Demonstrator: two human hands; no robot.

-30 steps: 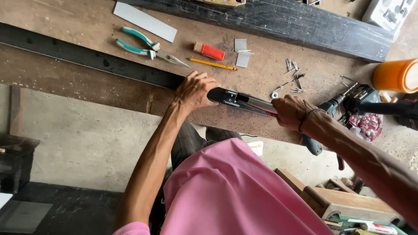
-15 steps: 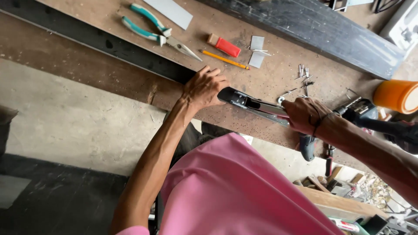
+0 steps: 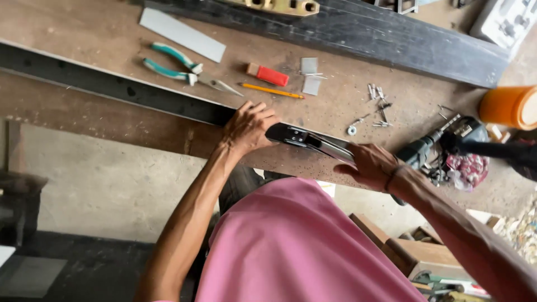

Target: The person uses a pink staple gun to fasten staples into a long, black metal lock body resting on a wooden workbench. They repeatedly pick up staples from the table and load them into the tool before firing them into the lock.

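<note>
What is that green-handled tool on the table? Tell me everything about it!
It is a pair of pliers with teal and white handles and a long, thin grey metal nose. It lies flat on the brown wooden table, handles spread slightly apart, nose pointing towards a yellow pencil. Nothing holds it; the left hand rests below it, beyond a long black bar.

On your counter (image 3: 84, 33): teal-handled pliers (image 3: 184, 70) w/ a grey strip (image 3: 182, 27) just above, red block (image 3: 268, 74) beside a yellow pencil (image 3: 272, 90), loose screws (image 3: 377, 106), cordless drill (image 3: 430, 148), orange tub (image 3: 509, 106) far right.
</note>
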